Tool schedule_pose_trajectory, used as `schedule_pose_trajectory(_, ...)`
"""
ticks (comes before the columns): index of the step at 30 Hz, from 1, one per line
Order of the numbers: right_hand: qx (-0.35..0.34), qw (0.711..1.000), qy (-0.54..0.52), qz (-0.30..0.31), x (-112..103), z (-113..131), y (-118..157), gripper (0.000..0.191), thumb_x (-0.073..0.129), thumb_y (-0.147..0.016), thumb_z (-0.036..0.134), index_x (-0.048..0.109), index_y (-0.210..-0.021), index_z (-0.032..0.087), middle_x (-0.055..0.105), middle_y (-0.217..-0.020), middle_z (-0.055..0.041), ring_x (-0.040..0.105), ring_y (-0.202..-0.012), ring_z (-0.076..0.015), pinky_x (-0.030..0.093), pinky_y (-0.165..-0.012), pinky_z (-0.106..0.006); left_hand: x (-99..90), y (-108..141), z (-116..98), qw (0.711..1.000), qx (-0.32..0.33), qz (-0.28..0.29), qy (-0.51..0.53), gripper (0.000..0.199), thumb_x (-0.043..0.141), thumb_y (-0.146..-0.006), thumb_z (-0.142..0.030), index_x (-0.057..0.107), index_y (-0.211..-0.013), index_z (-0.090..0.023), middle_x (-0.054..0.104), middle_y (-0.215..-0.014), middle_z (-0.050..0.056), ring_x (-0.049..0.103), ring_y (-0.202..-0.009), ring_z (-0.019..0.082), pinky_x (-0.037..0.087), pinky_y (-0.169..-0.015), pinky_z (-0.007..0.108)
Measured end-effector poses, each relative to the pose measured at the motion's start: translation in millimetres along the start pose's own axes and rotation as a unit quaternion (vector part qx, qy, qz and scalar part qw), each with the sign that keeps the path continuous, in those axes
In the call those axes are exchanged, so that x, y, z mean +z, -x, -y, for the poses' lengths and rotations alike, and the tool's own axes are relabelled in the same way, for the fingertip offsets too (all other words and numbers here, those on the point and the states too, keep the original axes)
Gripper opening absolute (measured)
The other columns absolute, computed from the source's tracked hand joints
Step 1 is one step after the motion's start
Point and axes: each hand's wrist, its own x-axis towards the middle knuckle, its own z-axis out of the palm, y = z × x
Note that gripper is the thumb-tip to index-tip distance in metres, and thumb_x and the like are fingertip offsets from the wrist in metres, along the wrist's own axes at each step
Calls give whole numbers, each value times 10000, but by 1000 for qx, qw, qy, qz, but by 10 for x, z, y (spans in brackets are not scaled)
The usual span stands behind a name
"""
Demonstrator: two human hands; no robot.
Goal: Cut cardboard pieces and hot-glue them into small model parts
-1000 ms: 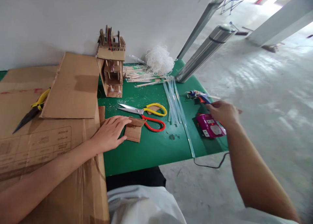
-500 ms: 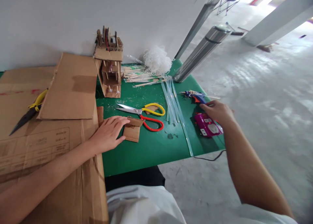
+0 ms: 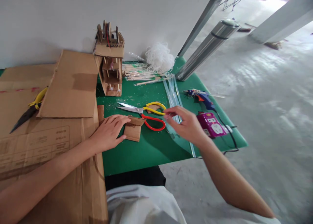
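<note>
My left hand (image 3: 109, 132) is closed on a small folded cardboard piece (image 3: 132, 133), fingertips on its raised flap and thumb at its side. Just right of it lie scissors (image 3: 137, 110) with one yellow and one red handle, their blades slightly apart. My right hand (image 3: 184, 124) hovers by the scissors' handles, fingers half bent, and I see nothing in it. Under and behind it are clear glue sticks (image 3: 173, 93). A blue glue gun (image 3: 204, 99) rests on the green table (image 3: 151, 155), behind a purple power socket (image 3: 212, 124).
A cardboard structure (image 3: 112, 72) stands by the wall, beside wooden sticks (image 3: 139, 72) and a heap of white string (image 3: 160, 58). Large cardboard sheets (image 3: 70, 87) cover the left side, with yellow-handled pliers (image 3: 30, 110) on them. A metal post (image 3: 210, 49) rises at the table's back right.
My right hand has let go of the glue gun and moved left to the scissors' handles. My left hand stays on the small cardboard piece. The view has shifted slightly.
</note>
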Motion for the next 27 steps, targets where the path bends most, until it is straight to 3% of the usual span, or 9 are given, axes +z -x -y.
schedule_pose_trajectory(4, -66, 994, -34, 75, 366, 439, -88, 223, 639, -925, 306, 652, -1133, 225, 713, -1120, -92, 673, -1025, -246, 551, -873, -405, -16, 0, -6, 1000, 6, 3, 0, 558, 644, -913, -278, 388, -1403, -207, 530, -1451, 131, 452, -1366, 315, 428, -1114, 518)
schedule_pose_trajectory(11, -115, 991, -13, 59, 678, 417, -139, 90, 619, -922, 220, 646, -1005, 196, 710, -924, -85, 655, -904, -256, 538, -834, -432, -14, 5, -4, 1000, 14, 0, 1, 565, 647, -917, -287, 383, -1408, -196, 526, -1451, 130, 449, -1359, 307, 425, -1117, 501)
schedule_pose_trajectory(18, -142, 990, -6, 20, 787, 372, -80, 112, 553, -968, 210, 663, -968, 196, 697, -876, -92, 652, -839, -243, 541, -785, -411, 2, 5, -1, 1000, 3, -2, 12, 571, 653, -910, -306, 389, -1406, -209, 535, -1441, 134, 458, -1358, 310, 428, -1105, 511)
schedule_pose_trajectory(27, -120, 991, -35, 43, 782, 369, -66, 126, 548, -978, 227, 671, -999, 212, 704, -916, -95, 665, -873, -245, 559, -782, -405, -12, 6, -8, 1000, 2, -4, 17, 528, 648, -906, -297, 424, -1375, -208, 556, -1416, 132, 461, -1357, 311, 425, -1101, 513)
